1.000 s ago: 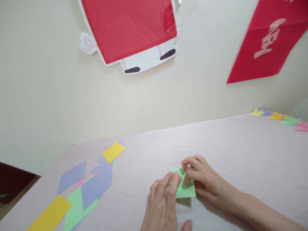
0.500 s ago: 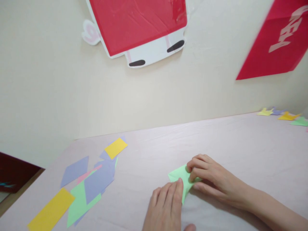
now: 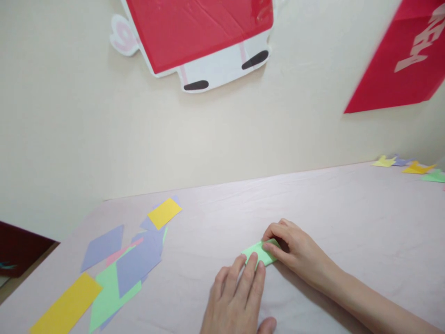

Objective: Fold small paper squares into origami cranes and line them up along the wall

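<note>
A small green paper piece (image 3: 260, 253) lies folded on the pale pink tablecloth (image 3: 347, 218), near the front edge. My left hand (image 3: 239, 299) lies flat with its fingers stretched out, and the fingertips press on the paper's near left end. My right hand (image 3: 295, 250) comes in from the right with curled fingers that pinch and press the paper's right end. Part of the paper is hidden under both sets of fingers.
A loose spread of paper strips lies at the left: yellow (image 3: 66, 310), green (image 3: 109, 297), purple (image 3: 137, 262) and a second yellow (image 3: 164, 213). Several folded paper shapes (image 3: 405, 164) sit at the far right. Red paper decorations (image 3: 201, 32) hang on the wall behind.
The green paper has gone from a broader open shape to a narrow flat strip. Both hands have come lower onto it, the left fingers now pressing it down.
</note>
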A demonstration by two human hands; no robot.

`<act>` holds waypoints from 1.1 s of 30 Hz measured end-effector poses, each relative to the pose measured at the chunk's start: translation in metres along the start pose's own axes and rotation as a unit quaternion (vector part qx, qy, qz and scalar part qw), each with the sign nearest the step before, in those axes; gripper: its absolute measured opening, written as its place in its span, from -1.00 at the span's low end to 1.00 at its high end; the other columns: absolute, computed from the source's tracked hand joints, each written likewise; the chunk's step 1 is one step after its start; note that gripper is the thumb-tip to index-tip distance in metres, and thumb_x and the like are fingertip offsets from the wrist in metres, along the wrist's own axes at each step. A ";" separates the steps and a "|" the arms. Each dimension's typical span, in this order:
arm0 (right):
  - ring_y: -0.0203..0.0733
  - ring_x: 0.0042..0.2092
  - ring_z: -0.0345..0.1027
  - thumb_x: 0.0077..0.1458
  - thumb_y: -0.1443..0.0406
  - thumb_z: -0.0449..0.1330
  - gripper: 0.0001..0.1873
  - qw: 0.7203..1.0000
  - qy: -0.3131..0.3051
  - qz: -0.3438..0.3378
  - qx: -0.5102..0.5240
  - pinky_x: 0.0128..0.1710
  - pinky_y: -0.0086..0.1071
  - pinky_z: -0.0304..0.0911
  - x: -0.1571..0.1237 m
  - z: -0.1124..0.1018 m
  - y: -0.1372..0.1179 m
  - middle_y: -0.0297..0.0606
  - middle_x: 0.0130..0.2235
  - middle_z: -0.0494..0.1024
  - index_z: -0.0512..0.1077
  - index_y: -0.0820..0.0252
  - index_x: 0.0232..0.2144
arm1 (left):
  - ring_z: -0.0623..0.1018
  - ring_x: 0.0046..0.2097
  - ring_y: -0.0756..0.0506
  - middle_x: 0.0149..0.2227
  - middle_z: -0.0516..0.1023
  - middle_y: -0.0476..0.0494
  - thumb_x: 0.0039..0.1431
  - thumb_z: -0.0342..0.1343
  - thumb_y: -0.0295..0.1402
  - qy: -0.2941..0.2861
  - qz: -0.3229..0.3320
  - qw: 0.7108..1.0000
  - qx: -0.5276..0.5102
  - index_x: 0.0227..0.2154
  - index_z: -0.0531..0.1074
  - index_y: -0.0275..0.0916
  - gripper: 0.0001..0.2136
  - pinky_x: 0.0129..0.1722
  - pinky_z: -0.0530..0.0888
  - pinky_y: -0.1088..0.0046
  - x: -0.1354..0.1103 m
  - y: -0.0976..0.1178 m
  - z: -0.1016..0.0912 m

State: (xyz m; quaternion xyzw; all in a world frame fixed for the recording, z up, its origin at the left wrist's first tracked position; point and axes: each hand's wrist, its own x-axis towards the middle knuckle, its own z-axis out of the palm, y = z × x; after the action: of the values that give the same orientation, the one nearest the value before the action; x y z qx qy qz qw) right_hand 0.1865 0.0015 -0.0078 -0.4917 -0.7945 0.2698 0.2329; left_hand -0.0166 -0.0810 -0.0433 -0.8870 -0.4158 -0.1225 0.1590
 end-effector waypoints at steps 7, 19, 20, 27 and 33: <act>-0.12 -0.29 0.29 0.16 0.35 0.08 -0.85 0.999 -0.011 0.004 -0.035 -0.26 -0.27 0.17 0.003 0.003 0.001 -0.27 -0.42 0.46 0.43 0.14 -0.42 | 0.30 0.22 -0.16 0.26 0.30 -0.19 0.33 -0.17 0.03 -0.017 0.032 0.999 -0.004 0.21 0.27 -0.33 -0.40 0.00 0.26 0.32 0.004 0.001 -0.001; -0.11 -0.29 0.30 0.17 0.34 0.07 -0.87 0.999 0.000 -0.006 -0.046 -0.27 -0.27 0.19 0.001 0.006 0.003 -0.28 -0.40 0.46 0.43 0.13 -0.34 | 0.35 0.16 -0.22 0.23 0.36 -0.21 0.24 -0.03 0.06 -0.026 0.009 0.999 -0.039 0.19 0.31 -0.31 -0.38 -0.04 0.30 0.28 0.007 0.004 -0.004; -0.11 -0.29 0.30 0.17 0.35 0.08 -0.88 0.999 0.002 -0.004 -0.047 -0.27 -0.27 0.19 0.001 0.006 0.003 -0.28 -0.41 0.45 0.43 0.13 -0.31 | 0.35 0.16 -0.22 0.23 0.35 -0.22 0.24 -0.03 0.05 -0.024 0.010 0.999 -0.038 0.18 0.31 -0.32 -0.38 -0.04 0.29 0.28 0.008 0.004 -0.005; -0.08 -0.25 0.30 0.18 0.38 0.07 -0.86 0.998 -0.010 -0.012 -0.053 -0.22 -0.23 0.18 0.001 0.006 0.004 -0.25 -0.37 0.46 0.42 0.14 -0.25 | 0.38 0.14 -0.20 0.23 0.35 -0.21 0.28 -0.10 0.05 -0.025 0.018 0.999 -0.014 0.16 0.33 -0.33 -0.40 -0.06 0.30 0.25 0.008 0.004 -0.006; -0.09 -0.27 0.29 0.19 0.38 0.07 -0.86 0.999 -0.012 -0.010 -0.052 -0.23 -0.23 0.17 0.000 0.006 0.004 -0.24 -0.37 0.45 0.42 0.15 -0.26 | 0.39 0.14 -0.18 0.25 0.32 -0.20 0.34 -0.19 0.02 -0.028 0.024 0.999 0.006 0.18 0.31 -0.33 -0.42 -0.04 0.29 0.24 0.007 0.005 -0.005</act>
State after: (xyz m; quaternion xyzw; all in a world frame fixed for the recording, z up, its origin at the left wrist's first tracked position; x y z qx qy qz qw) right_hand 0.1853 0.0014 -0.0150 -0.4918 -0.8152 0.2317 0.1998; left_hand -0.0082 -0.0811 -0.0372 -0.8988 -0.3998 -0.0910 0.1552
